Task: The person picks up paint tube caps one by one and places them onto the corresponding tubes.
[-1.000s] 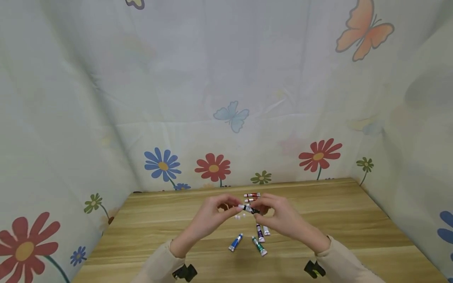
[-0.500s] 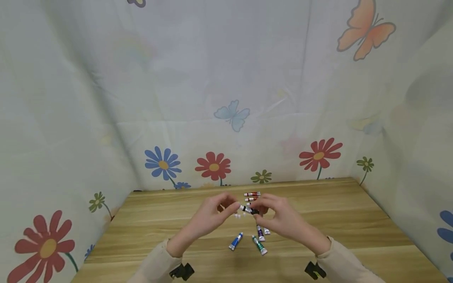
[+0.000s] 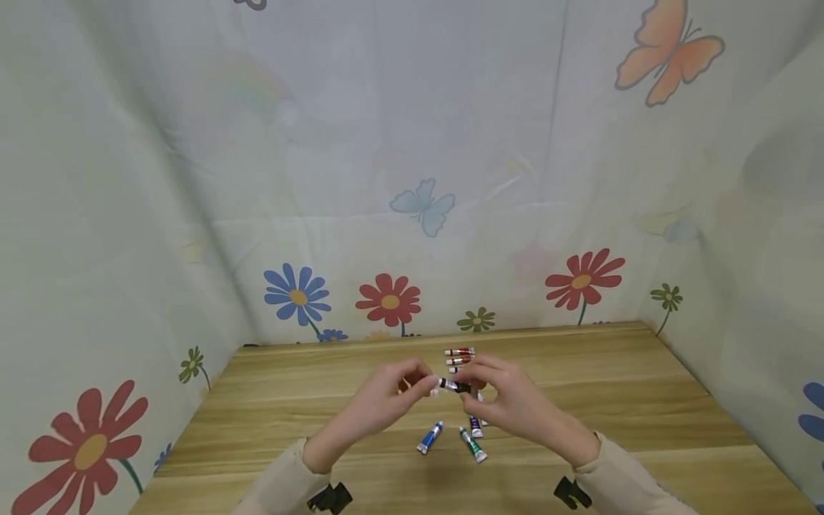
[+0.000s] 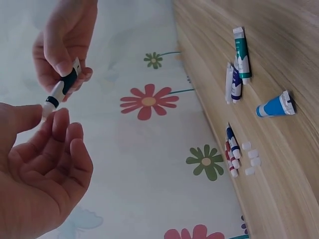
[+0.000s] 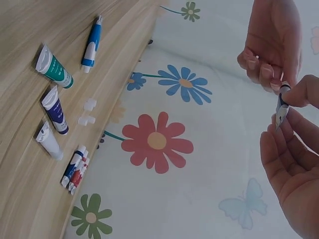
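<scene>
Between both hands, above the table, is a small paint tube (image 3: 452,385) with a black-and-silver body and a white end. My right hand (image 3: 505,395) pinches its body between thumb and fingers. My left hand (image 3: 386,397) pinches the white cap (image 4: 48,107) with thumb and forefinger, the other fingers loosely bent. On the table below lie a blue paint tube (image 3: 430,438), a green paint tube (image 3: 473,445) and a purple paint tube (image 3: 476,428). In the left wrist view, a white tube (image 4: 229,82) lies beside the purple one.
Red-marked tubes (image 3: 460,352) lie together with a dark blue tube (image 5: 73,166) farther back on the wooden table (image 3: 309,415). Several small white caps (image 5: 89,104) lie near them. A flower-printed curtain (image 3: 476,143) encloses the table's back and sides.
The left fingertips shift around the tube's white end, covering more of it now. The right hand keeps its grip on the body. The head view tilts slightly.
</scene>
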{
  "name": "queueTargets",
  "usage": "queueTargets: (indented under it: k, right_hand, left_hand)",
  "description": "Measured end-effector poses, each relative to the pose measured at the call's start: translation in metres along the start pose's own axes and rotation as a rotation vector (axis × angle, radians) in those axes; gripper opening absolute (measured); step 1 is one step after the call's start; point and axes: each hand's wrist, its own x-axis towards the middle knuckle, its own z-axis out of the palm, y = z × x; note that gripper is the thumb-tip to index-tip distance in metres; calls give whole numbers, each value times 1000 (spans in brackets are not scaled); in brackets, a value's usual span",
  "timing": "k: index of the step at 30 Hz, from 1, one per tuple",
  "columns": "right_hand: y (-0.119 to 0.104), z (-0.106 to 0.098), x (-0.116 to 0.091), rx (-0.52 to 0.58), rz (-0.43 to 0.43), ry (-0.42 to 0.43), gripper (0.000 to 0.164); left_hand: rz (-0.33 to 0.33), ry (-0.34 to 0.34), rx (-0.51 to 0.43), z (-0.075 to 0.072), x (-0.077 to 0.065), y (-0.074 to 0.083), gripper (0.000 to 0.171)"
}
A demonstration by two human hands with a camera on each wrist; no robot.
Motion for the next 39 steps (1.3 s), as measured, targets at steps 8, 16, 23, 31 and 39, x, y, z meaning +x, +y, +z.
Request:
queueTargets:
  k: [8,16,23,31,39]
  right_hand:
    - [0,0,-2,22,32,-3,25]
    - [2,2,-3,12,28,-6,25]
    - [3,3,-6,17,33,-17,25]
    - [4,2,-7,8,48,-14,24]
    - [5,1,-8,15,52,-14,25]
  left_hand:
    - [39,24,21,1,-2,4,16]
    - [16,52,40,4,-4,4,22]
    - [18,40,67,5,-5,3,23]
    - [20,34,55,7,-3,4,11]
    - [18,45,44,8,-2,5,20]
